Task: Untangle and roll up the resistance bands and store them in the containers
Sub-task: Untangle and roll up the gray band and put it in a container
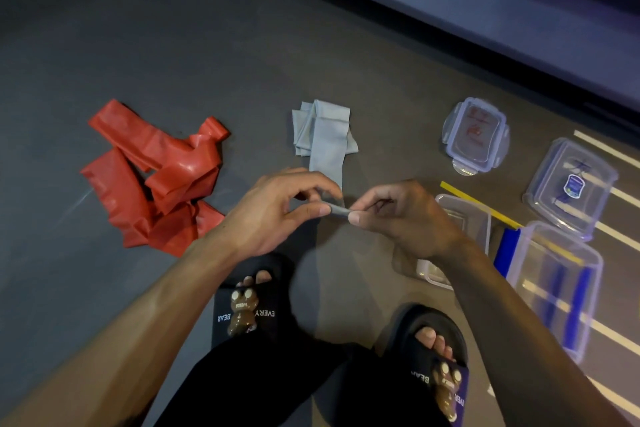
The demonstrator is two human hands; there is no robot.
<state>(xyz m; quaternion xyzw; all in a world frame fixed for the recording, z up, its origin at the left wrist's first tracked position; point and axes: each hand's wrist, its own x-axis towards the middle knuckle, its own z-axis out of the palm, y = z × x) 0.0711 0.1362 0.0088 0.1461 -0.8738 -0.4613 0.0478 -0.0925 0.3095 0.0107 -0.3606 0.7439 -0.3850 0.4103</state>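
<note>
Both pinching smooth grey band's (325, 139) rolled end: left hand (277, 210), right hand (398, 215); crumpled glossy red band (156, 177) at nine o'clock.

Red band (156, 177), pale grey band (325, 135), black slippers (249, 305) with brown bears, floor (207, 45) dark grey.

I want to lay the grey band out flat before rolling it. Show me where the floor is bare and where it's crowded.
Bare floor lies between the red band and the grey band, and everywhere beyond both toward the wall. Right of the grey band it is crowded: a lid and clear containers sit close together. Both hands pinch the grey band's rolled end.
</note>
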